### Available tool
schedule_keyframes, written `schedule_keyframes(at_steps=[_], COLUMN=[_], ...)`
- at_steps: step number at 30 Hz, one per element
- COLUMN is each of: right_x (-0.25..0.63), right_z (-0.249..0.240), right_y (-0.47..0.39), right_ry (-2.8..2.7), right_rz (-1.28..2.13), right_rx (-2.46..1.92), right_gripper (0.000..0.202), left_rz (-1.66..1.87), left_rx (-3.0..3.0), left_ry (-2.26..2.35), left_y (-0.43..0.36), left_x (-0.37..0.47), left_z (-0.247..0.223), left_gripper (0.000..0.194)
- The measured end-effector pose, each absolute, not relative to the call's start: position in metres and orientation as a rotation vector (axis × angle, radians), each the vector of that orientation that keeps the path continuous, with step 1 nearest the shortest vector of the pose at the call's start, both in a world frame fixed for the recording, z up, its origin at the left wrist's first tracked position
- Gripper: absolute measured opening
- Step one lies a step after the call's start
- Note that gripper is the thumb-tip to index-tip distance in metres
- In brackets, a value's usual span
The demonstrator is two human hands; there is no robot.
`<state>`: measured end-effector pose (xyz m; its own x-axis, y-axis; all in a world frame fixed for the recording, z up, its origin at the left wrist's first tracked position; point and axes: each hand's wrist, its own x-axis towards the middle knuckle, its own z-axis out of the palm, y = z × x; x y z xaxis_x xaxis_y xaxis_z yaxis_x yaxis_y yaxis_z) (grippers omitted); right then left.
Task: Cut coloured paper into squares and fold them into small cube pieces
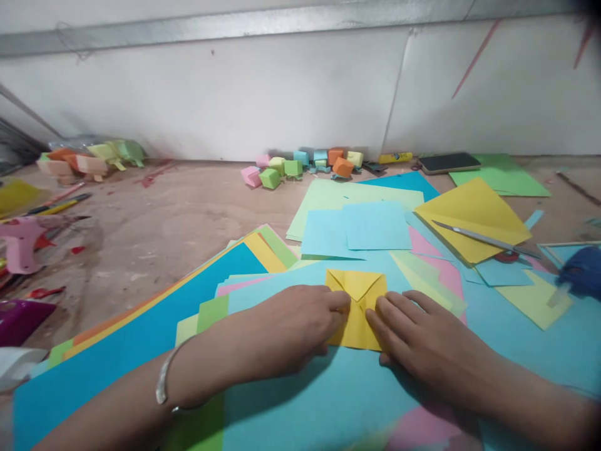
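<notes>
A folded square of yellow paper (359, 332) lies on a large light blue sheet (347, 394). Its flaps meet at the middle, with a triangle pointing down from the top edge. My left hand (298, 322) has its fingers curled onto the square's left side, and a silver bangle (163, 379) circles that wrist. On the right side of the square, my right hand (413, 329) rests with bent fingers over the edge and the thumb low beside it. Both hands touch the paper, and parts of its side edges are hidden under the fingers.
Coloured sheets (154, 347) are stacked at left. Behind lie light blue squares (378, 225), a yellow sheet (474, 219) with a craft knife (483, 238), small paper cubes (293, 168) and a phone (449, 163). Glue guns, one pink (23, 241) and one blue (582, 272), flank the workspace.
</notes>
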<state>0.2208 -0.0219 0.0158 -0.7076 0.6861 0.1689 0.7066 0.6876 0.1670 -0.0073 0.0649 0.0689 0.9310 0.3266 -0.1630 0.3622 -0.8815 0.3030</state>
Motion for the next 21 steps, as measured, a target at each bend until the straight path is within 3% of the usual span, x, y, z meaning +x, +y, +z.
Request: schedule_keyframes(at_steps=[2,6,8,12,21], right_x=[0.222,0.220,0.218,0.218,0.227], right_z=[0.016,0.016,0.016,0.017,0.006], right_y=[-0.021,-0.022,-0.023,-0.021,-0.001], right_ry=[-2.801,-2.719,-2.688,-2.683,-2.334], right_rz=[-0.351,-0.364,-0.381,-0.348,0.186], right_rx=[-1.113,-1.011,-1.019,-0.991,-1.167], right_gripper=[0.022,0.032,0.036,0.031,0.029], left_rz=[-0.142,-0.138,-0.179,-0.146,-0.200], left_rx=[2.733,2.791,2.885,3.040,2.789], left_ry=[0.440,0.413,0.449,0.460,0.722], left_y=[0.063,0.059,0.055,0.047,0.057], left_x=[-0.004,0.007,0.012,0.016,0.017], left_z=[0.068,0.057,0.048,0.036,0.051], left_gripper=[0.014,0.041,0.037,0.005,0.020])
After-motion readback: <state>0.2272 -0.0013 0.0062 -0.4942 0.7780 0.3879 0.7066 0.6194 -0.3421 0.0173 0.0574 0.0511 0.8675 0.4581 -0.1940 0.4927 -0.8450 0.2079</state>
